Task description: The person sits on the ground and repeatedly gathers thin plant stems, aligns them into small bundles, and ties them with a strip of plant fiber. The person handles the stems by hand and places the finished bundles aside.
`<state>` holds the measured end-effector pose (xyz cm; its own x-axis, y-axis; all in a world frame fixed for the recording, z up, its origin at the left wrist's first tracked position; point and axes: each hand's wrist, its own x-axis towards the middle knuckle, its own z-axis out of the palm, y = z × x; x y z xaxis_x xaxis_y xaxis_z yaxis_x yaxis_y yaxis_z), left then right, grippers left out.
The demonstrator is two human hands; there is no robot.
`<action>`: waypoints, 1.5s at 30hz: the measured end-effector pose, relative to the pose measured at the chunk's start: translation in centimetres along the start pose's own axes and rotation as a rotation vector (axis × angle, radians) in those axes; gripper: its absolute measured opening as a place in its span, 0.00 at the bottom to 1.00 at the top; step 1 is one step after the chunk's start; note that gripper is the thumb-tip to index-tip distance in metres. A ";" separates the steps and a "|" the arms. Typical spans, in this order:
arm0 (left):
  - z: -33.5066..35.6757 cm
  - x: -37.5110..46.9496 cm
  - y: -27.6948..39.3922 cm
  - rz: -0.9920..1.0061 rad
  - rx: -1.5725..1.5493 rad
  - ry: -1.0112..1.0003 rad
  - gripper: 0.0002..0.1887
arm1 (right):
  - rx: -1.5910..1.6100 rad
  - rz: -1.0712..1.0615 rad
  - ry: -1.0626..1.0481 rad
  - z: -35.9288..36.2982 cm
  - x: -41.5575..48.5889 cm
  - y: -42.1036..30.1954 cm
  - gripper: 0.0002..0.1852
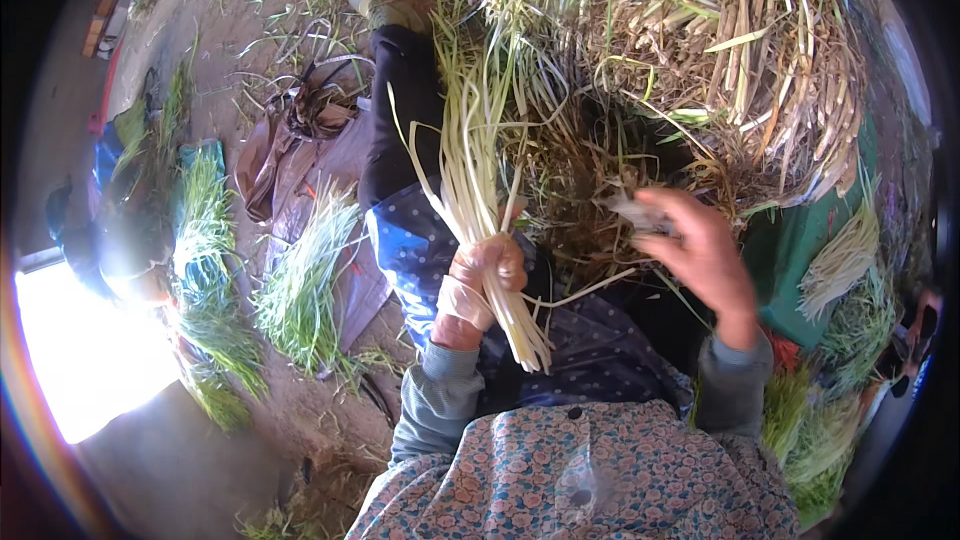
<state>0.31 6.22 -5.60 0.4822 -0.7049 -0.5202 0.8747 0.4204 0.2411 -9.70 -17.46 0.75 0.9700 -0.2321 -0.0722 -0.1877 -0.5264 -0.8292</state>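
My left hand (491,259) is closed around a bunch of long, pale stalks (469,165), likely chives or a similar leafy vegetable. The cut-looking white ends point down towards my lap, and the thin leaves fan out away from me. A pale wrap (459,300) circles the left wrist. To the right, my right hand (697,247) is blurred, with a greyish tuft of dry scraps (637,210) between thumb and fingers; what it is exactly cannot be made out. That hand hovers beside a heap of dry, brown-rooted stalks (675,52). A dark blue dotted apron (600,345) covers my lap.
Bundles of green leaves (307,285) lie on the earthen floor at left, one on a plastic sheet (360,300). Another long pile (202,240) lies farther left. At right is a green plastic container (802,262) with a pale bundle (844,262) beside it. My outstretched leg (405,105) lies ahead.
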 end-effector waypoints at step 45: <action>0.1 -0.8 -1.9 -0.154 0.144 0.131 0.19 | 0.840 0.405 -0.223 11.1 8.0 5.2 0.29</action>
<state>-1.71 5.94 -5.53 0.3399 -0.6706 -0.6594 0.9400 0.2211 0.2598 -1.25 -12.99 -10.32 0.8790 -0.0611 -0.4729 -0.4275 0.3384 -0.8383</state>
